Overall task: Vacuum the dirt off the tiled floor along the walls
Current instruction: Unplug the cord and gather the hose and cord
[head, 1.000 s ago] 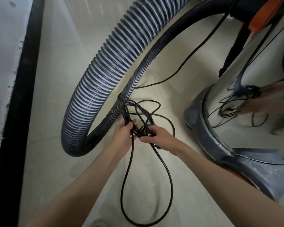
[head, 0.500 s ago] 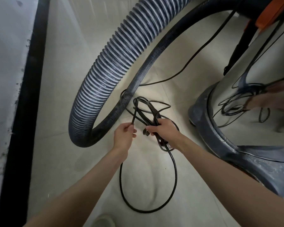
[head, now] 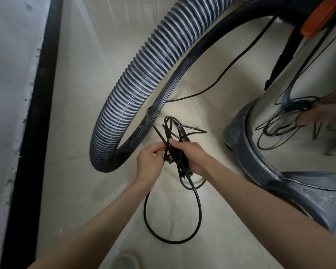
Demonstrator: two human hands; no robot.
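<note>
Wall (head: 10, 94) runs down the nine o'clock side, pale and scuffed, with a black skirting strip (head: 35, 133) between it and the cream tiled floor (head: 72, 94). Next comes the ribbed grey vacuum hose (head: 136, 74), bending in a wide loop from twelve o'clock down to the floor near the centre. Just below that bend the left hand (head: 150, 162) pinches one strand of the black power cord (head: 198, 199) between thumb and fingertips. Touching it on the other side, the right hand (head: 190, 156) has its fingers curled round a tangled bunch of the same cord, from which one long loop hangs toward six o'clock. At three o'clock stands the steel vacuum canister (head: 303, 90) on its dusty grey base (head: 260, 167), its shiny wall mirroring hands and cord.
</note>
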